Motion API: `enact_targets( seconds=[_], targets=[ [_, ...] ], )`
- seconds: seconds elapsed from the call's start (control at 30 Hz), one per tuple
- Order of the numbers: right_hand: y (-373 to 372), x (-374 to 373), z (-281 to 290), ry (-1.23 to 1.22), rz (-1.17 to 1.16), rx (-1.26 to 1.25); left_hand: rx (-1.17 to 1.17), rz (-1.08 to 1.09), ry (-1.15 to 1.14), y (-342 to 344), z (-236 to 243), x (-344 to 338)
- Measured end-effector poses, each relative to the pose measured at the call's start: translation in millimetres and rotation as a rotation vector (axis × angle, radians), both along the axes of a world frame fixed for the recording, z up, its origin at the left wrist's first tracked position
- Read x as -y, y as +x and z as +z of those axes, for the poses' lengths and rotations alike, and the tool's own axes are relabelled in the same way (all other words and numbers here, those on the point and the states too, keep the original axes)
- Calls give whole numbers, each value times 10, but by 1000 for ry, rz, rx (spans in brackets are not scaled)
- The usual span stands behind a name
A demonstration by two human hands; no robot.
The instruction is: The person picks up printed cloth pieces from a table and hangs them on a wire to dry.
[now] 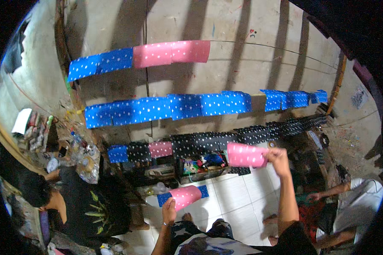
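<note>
My left hand (169, 211) is closed on the edge of a pink sheet with white stars (186, 197), low in front of my body. Raised further forward, my right hand (277, 160) pinches the right end of a second pink star-print sheet (245, 155), which curls slightly. A blue star-print piece (204, 191) shows partly behind the left sheet. Ahead, blue star-print sheets (155, 109) hang in a row on a line. Above them, two pink sheets (171, 53) hang beside blue sheets (101, 63). Black star-print sheets (202, 143) form the lowest row.
A person in a dark shirt (78, 199) sits at the left; another in a white shirt (357, 208) sits at the right. A crate of mixed items (204, 170) stands beneath the black row. Cluttered plastic bags (87, 163) lie at the left. White tiles (232, 191) cover the floor.
</note>
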State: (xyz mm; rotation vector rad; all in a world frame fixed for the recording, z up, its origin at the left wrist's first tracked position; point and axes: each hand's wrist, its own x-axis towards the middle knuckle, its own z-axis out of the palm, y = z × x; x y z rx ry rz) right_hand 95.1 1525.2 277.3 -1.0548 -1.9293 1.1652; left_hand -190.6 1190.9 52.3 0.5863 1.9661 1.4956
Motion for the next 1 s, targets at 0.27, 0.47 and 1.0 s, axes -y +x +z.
enact_targets(
  seconds=[0.27,0.47,1.0],
  targets=[
    [-1588,-2146,1663,361,201,-480,208,316,269,-78,-14,-936],
    [-2521,-2940,1777,211,343,-655,265,573,350,341,379,-1391],
    [-2627,-3280,1426,47,403,-832,173,524,300,637,429,-1749]
  ],
)
